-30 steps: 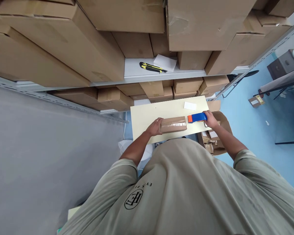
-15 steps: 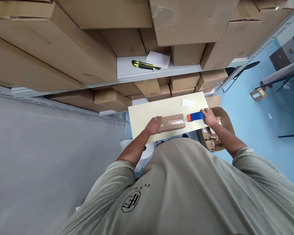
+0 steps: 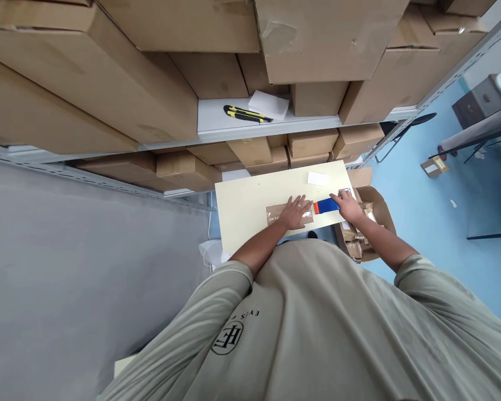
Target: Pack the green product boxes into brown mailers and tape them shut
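A small brown cardboard box lies on the cream tabletop, with shiny clear tape along it. My left hand rests flat on top of this box, fingers spread toward its right end. Just right of the box, my right hand grips a blue tape dispenser with an orange front end pointing at the box. The far part of the dispenser is hidden by my fingers. A white slip lies on the table beyond the dispenser.
Shelves stacked with cardboard boxes stand beyond the table. A yellow and black utility knife and a white pad lie on the upper shelf. Right of the table sits an open carton holding small parcels. A grey wall is at left.
My left hand has gone from gripping the box's left end to lying flat over its right part. My right hand has brought the dispenser slightly left, close to the box's end.
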Tool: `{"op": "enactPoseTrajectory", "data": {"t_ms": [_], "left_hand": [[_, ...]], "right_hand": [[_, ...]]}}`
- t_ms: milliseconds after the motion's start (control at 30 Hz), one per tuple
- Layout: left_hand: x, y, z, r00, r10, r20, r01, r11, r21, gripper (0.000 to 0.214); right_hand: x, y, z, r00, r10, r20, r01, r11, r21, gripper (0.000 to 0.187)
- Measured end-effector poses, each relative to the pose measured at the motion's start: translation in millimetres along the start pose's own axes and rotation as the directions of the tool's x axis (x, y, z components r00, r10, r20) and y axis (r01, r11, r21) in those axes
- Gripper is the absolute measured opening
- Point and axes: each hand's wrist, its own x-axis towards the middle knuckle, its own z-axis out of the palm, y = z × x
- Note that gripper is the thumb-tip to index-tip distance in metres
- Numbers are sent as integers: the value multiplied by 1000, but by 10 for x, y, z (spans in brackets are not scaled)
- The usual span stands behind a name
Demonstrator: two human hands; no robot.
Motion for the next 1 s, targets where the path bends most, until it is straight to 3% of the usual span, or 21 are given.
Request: {"op": "enactPoseTrajectory", "data": {"t_ms": [300, 667, 833, 1000], "left_hand": [[-46, -177, 84, 1000, -13, -11, 13, 998, -61, 106], [-24, -179, 87, 1000, -22, -22, 20, 995, -101, 103], [-27, -165, 54, 1000, -25, -18, 24, 996, -90, 103], [-51, -152, 43, 999, -32, 11, 32, 999, -37, 100]], "right_hand": [[62, -315, 23, 993, -101, 56, 96, 992, 86, 60], [285, -439, 131, 994, -101, 31, 98, 992, 75, 43], [440, -241, 124, 989, -131, 71, 130, 991, 19, 41], [253, 196, 111, 991, 6, 135, 1, 999, -52, 32]]}}
